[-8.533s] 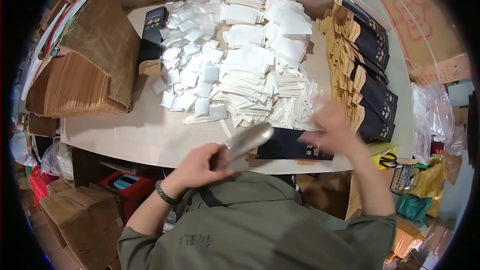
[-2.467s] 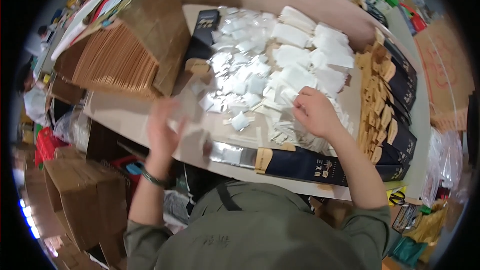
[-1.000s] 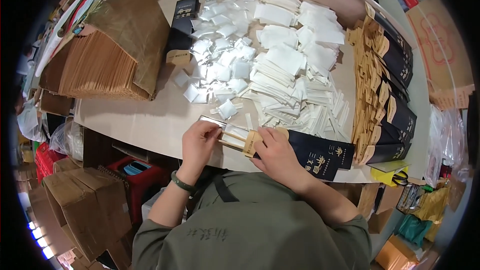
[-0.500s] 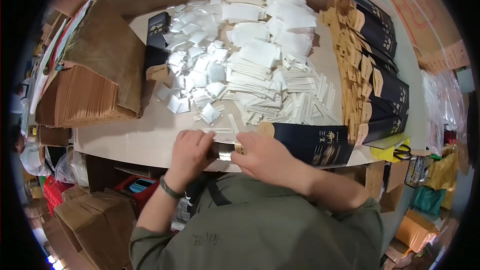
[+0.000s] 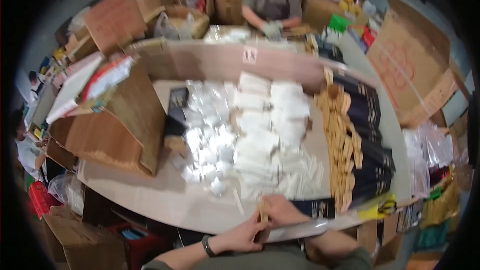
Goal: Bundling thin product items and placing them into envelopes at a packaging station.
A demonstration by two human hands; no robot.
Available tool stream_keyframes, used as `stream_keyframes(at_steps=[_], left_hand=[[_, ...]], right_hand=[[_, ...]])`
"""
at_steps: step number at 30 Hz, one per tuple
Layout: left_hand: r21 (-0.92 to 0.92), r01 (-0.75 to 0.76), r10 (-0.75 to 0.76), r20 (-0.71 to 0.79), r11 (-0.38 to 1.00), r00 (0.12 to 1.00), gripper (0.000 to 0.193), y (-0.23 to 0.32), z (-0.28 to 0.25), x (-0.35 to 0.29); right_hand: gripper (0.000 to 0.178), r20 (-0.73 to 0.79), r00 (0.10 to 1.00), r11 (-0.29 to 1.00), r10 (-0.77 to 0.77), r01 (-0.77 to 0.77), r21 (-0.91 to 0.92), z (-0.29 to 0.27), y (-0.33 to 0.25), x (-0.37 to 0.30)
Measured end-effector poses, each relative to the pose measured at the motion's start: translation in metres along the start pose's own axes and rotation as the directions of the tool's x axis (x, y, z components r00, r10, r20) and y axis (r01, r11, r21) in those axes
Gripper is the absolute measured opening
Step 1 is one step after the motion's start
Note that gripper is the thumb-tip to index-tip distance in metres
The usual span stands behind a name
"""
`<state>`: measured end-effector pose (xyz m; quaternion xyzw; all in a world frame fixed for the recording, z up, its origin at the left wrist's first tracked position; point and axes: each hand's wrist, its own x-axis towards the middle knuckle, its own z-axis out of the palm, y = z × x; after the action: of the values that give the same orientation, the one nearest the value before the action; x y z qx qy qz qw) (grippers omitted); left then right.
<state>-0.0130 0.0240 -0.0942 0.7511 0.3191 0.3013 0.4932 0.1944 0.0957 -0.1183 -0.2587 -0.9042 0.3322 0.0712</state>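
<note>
At the table's front edge my left hand (image 5: 245, 236) and my right hand (image 5: 282, 211) are close together, fingers closed around a paper sleeve (image 5: 264, 211). Only its tan end shows; my fingers and motion blur hide the rest. Beside my right hand lies a dark paper sleeve (image 5: 315, 208) with light printing. Ahead of my hands are piles of white paper packets (image 5: 257, 142) and narrow white packets (image 5: 297, 170). Left of them, shiny clear sachets (image 5: 207, 145) are heaped. A loose white strip (image 5: 238, 201) lies just beyond my left hand.
Dark sleeves with tan ends (image 5: 367, 135) overlap in a row at the right. A large open cardboard box (image 5: 125, 135) stands at the left. A raised board (image 5: 210, 60) borders the table's far side. Beyond it, a gloved person (image 5: 272, 10) works.
The view has tilted up, bringing the person across the table into sight. My hands have come closer together, and the sleeve that was held open between them is now mostly covered.
</note>
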Motion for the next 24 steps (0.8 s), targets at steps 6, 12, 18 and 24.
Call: stream_keyframes(at_steps=[6, 12, 18, 24], left_hand=[[0.254, 0.629, -0.613, -0.149, 0.735, 0.776, 0.043, -0.012, -0.049, -0.035], [0.45, 0.541, -0.373, -0.412, 0.71, 0.832, 0.056, -0.023, -0.054, -0.055], [0.573, 0.492, -0.422, -0.263, 0.655, 0.868, 0.063, -0.016, -0.078, -0.094], [0.589, 0.251, -0.236, -0.104, 0.768, 0.966, 0.064, -0.018, -0.095, -0.039]], right_hand=[[0.037, 0.019, 0.746, 0.742, 0.666, -0.66, -0.121, -0.017, -0.064, 0.008], [0.033, -0.149, 0.746, 0.743, 0.649, -0.664, -0.089, 0.014, -0.051, 0.022], [0.029, -0.203, 0.753, 0.779, 0.626, -0.594, 0.2, 0.011, -0.05, 0.025], [0.022, -0.405, 0.808, 0.899, 0.428, -0.428, 0.096, 0.028, -0.07, 0.054]])
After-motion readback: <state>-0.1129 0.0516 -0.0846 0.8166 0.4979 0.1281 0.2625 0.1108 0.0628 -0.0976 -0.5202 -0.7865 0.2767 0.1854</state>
